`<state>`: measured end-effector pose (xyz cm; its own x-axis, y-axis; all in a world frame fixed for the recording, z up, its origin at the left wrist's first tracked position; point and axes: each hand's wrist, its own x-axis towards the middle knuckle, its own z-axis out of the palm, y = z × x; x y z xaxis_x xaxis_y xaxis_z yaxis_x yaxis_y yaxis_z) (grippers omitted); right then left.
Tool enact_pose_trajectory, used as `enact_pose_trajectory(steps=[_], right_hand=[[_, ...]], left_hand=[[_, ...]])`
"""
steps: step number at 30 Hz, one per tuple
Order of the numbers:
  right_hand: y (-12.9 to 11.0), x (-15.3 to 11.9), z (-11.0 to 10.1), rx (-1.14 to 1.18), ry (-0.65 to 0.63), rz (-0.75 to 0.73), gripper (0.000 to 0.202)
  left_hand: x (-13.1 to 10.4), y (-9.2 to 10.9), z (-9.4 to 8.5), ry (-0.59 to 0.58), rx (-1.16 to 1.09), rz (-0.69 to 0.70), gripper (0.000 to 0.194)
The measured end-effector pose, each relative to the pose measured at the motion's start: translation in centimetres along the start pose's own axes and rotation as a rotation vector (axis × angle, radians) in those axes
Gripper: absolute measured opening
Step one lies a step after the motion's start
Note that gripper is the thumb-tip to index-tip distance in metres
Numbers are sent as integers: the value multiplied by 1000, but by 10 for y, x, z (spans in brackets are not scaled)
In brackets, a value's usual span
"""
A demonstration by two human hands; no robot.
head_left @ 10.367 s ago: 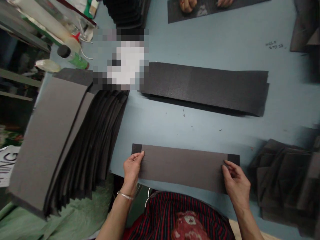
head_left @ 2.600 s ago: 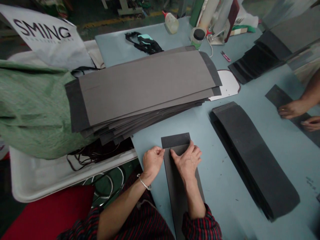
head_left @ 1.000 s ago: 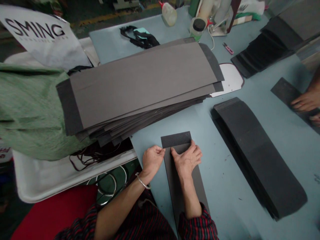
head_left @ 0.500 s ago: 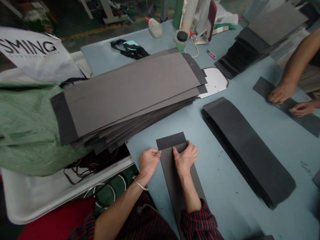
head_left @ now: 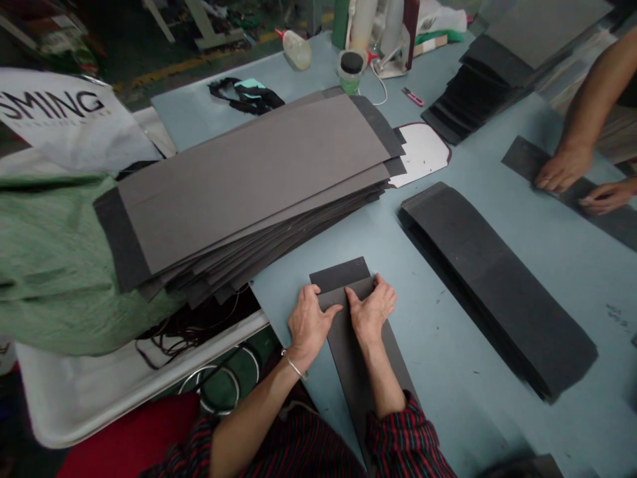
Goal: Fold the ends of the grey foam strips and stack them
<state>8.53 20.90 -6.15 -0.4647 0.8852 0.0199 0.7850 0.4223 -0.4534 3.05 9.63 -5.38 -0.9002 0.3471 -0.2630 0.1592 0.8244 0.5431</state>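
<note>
Blue tabletop (head_left: 438,372): the work surface. On it, largest first:

Grey panel pile (head_left: 259,172): far left, nearer my left hand (head_left: 309,325). Dark strip pile (head_left: 497,272): right, nearer my right hand (head_left: 369,311).

Grey strip (head_left: 344,352): between those piles, directly in front of me. Its long axis runs far to near, the near part angling right and passing beneath my right forearm. Both hands contact the far part; left hand at the left edge, right hand at the right. The dark end band (head_left: 341,273) lies just beyond my fingers.

Hands: both partly open, thumbs on the strip, pointing inward, fingers curled at opposite edges. I cannot tell whether either hand pinches an edge
</note>
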Motion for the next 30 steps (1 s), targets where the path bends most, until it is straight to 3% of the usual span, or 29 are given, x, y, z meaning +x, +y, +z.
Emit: enact_pose_trajectory(steps=[8,12,16,21,30], right_hand=[[2,7,-6,79,-14,34,47],[1,11,-9,66,-40,59,45],[1,15,-10,54,-79,79,47],[4,18,-9,96,-90,101,43],[10,18,-5,196,-51,96,28]], left_hand=[[6,2,-1,-4,-70,-30,37],[8,-5,-3,-6,-163,-40,32],[2,-19,-6,-30,-432,-175,38],[-4,-25,-3,-47,-560,-284,27],[5,-28,11,53,-612,-359,37]])
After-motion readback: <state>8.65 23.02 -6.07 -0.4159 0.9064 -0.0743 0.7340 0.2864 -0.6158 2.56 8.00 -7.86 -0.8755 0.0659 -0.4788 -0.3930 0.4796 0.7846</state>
